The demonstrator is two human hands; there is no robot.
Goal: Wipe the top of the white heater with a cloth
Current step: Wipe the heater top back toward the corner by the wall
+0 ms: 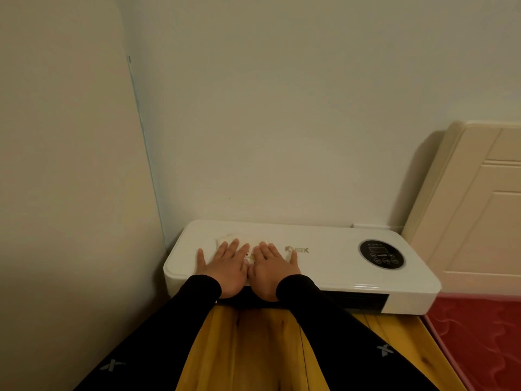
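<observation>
A pale wall (pixel 282 108) fills the upper view and meets a second wall (pixel 64 165) on the left in a corner. Below them runs a yellow wooden surface (pixel 248 348), and the white heater (pixel 332 266) sits on it, pushed back into that corner against the wall.

At the left part of the heater's top lies a pale cloth (pixel 242 239), partly covered by both hands. The left hand (pixel 225 263) lies flat on it, fingers straight and spread, thumb out to the left on the bare heater top. Just beside it, the right hand (pixel 272 266) lies flat in the same way, fingers straight, thumb out to the right. The two hands are side by side and nearly touching, and a small patterned bit of cloth shows between them. Neither hand curls around anything. Both arms wear black sleeves (pixel 338 328) with a small grey mark on each.

Further right on the heater top is a gold logo (pixel 297 249), then a round black control panel (pixel 382 253). Past the heater's right end, a cream panelled board (pixel 479 207) leans at the wall, with red fabric (pixel 479 342) below it.
</observation>
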